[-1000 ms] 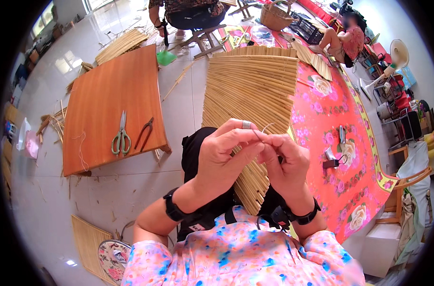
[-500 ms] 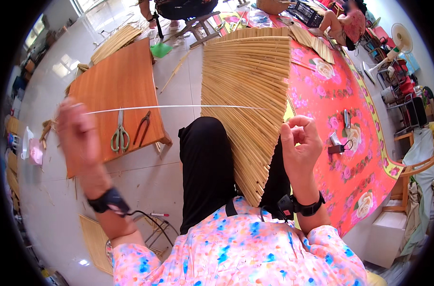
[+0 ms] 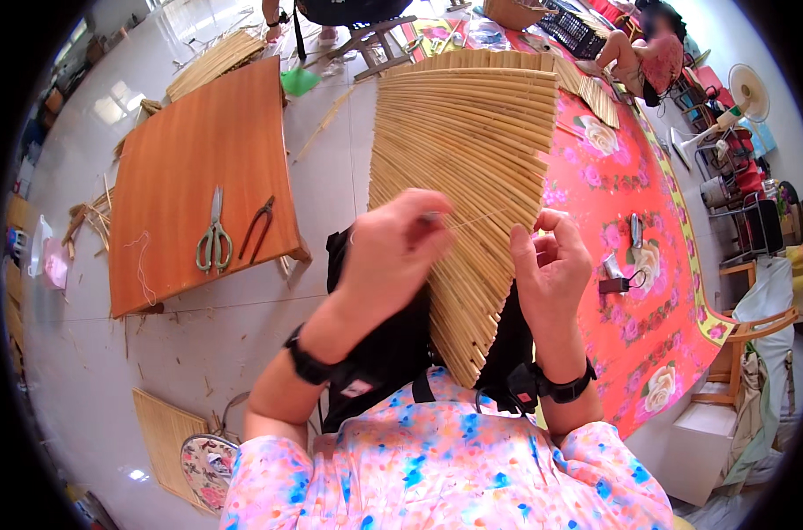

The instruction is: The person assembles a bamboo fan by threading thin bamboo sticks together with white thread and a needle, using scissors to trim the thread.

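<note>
A fan-shaped panel of thin yellow bamboo-like strips [image 3: 454,124] lies over my lap, its narrow end towards my body. My left hand [image 3: 397,247], slightly blurred, is closed above the panel's middle. A fine white thread [image 3: 479,218] runs from its fingers across the strips towards the right edge. At that edge my right hand [image 3: 553,265] has its thumb and curled fingers closed on the panel's border; the exact grip is partly hidden.
To the left stands a low wooden table [image 3: 198,150] with green-handled scissors [image 3: 214,238], pliers [image 3: 258,230] and loose thread [image 3: 142,265]. A floral red mat [image 3: 613,353] spreads on the right. Another person [image 3: 653,57] sits at far right, near a standing fan [image 3: 747,93].
My left hand has swept from far left, over the table, to the panel's middle near my right hand. The free stretch of thread is much shorter. My right hand stays at the edge.
</note>
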Demonstrator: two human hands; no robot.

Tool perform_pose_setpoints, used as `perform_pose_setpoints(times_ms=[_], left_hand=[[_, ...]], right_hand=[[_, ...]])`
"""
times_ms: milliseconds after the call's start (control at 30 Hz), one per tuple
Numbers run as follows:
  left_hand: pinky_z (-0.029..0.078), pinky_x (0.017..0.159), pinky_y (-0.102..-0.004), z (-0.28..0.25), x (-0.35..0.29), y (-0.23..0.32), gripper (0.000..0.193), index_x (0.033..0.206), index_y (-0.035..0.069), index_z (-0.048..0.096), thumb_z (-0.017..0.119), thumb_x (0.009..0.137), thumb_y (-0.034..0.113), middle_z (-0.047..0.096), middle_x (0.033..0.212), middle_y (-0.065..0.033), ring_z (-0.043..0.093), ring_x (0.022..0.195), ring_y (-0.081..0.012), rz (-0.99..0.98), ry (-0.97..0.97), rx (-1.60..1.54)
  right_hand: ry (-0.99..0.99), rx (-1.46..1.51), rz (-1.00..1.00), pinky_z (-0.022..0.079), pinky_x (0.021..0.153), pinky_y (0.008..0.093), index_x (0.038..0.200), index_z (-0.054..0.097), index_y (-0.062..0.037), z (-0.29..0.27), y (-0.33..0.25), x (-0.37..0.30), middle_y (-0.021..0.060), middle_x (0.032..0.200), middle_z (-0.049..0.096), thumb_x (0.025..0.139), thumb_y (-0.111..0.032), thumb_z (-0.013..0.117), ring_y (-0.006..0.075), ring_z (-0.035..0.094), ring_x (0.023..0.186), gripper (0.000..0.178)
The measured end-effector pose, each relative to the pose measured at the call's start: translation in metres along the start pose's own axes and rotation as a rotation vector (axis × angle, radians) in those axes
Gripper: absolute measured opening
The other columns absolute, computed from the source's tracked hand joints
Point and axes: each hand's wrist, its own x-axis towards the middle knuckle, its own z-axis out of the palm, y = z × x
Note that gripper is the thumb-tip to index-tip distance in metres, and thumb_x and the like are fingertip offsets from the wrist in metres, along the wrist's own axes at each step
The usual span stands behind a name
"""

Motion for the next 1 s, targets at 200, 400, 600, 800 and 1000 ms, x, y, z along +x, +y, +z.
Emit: perform_pose_setpoints(times_ms=[200, 400, 600, 800, 1000], left_hand=[[0.049, 0.06, -0.0311, 0.042, 0.019, -0.019, 0.015, 0.095, -0.001, 0.064, 0.071, 0.082, 0.003, 0.062, 0.078, -0.0117, 0.063, 0.067, -0.0223, 0.263, 0.058, 0.208], [0.048, 0.059, -0.033, -0.006, 0.025, -0.024, 0.005, 0.089, 0.001, 0.063, 0.065, 0.086, 0.001, 0.061, 0.082, -0.0117, 0.061, 0.066, -0.0259, 0.289, 0.214, 0.463], [0.052, 0.07, -0.0289, 0.002, 0.029, -0.024, 0.007, 0.098, 0.005, 0.058, 0.056, 0.098, 0.012, 0.064, 0.088, -0.0084, 0.064, 0.076, -0.0171, 0.019, 0.068, -0.457], [0.051, 0.069, -0.0284, 0.029, 0.046, -0.02, 0.012, 0.104, 0.008, 0.053, 0.05, 0.103, 0.019, 0.058, 0.081, -0.0045, 0.061, 0.074, -0.017, -0.173, -0.08, -1.306], [0.05, 0.066, -0.0281, 0.021, 0.047, -0.021, 0.01, 0.104, 0.003, 0.053, 0.051, 0.102, 0.012, 0.053, 0.078, -0.0021, 0.054, 0.066, -0.0135, -0.107, -0.08, -1.111]], right_hand=[[0.025, -0.047, 0.016, 0.041, 0.046, 0.0219, 0.093, 0.063, 0.0011, 0.001, -0.004, 0.002, 0.0043, 0.077, 0.063, 0.082, -0.012, 0.072, 0.0072, 0.057, 0.054, 0.019], [0.038, -0.095, 0.065, 0.041, 0.046, 0.0207, 0.092, 0.063, 0.002, -0.003, -0.01, 0.002, 0.0031, 0.075, 0.063, 0.082, -0.011, 0.071, 0.006, 0.057, 0.055, 0.018], [0.016, -0.137, 0.063, 0.043, 0.047, 0.0215, 0.093, 0.065, 0.0026, 0.0, -0.016, 0.007, 0.0035, 0.071, 0.064, 0.084, -0.012, 0.07, 0.0066, 0.058, 0.055, 0.018], [-0.011, -0.41, -0.054, 0.042, 0.046, 0.0242, 0.095, 0.065, 0.0026, 0.007, -0.032, 0.014, 0.006, 0.064, 0.06, 0.087, -0.015, 0.07, 0.0082, 0.056, 0.049, 0.02], [-0.032, -0.545, -0.082, 0.038, 0.04, 0.0285, 0.091, 0.061, 0.0027, 0.008, -0.036, 0.012, 0.01, 0.055, 0.051, 0.091, -0.014, 0.065, 0.0115, 0.051, 0.042, 0.017]])
